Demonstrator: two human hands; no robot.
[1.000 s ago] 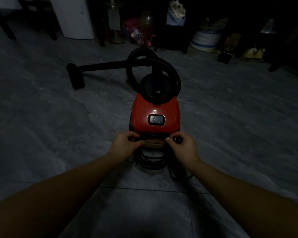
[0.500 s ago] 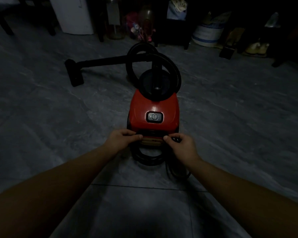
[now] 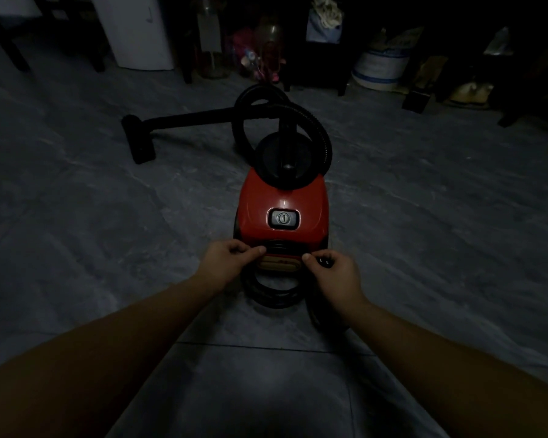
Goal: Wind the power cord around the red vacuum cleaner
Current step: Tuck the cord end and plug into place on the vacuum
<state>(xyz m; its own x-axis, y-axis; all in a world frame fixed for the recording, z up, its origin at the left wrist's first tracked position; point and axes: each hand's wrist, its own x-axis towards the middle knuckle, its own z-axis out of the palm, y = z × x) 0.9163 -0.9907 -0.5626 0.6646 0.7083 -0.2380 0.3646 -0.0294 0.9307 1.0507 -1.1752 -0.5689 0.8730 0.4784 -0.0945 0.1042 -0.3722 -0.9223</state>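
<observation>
Power cord (image 3: 274,297): black, round, rubbery-looking loops bunched at rear of red vacuum cleaner (image 3: 282,197), lowest loops sagging toward floor (image 3: 108,248) behind it. Your left hand (image 3: 227,260) pinches cord at vacuum's rear left. Your right hand (image 3: 336,271) curls round dark cord end at rear right, likely plug, too dim to confirm. Risk: glossy, rounded plastic shell offers little bite, so slack loops could slide off rear if you ease tension. Ribbed hose (image 3: 317,131) arches over vacuum's front, apart from cord.

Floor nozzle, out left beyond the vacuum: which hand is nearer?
Left. The left hand pinches the power cord at the rear left of the red vacuum cleaner, toward the floor nozzle though well short of it; the right hand holds the cord at the rear right, farther off.
</observation>
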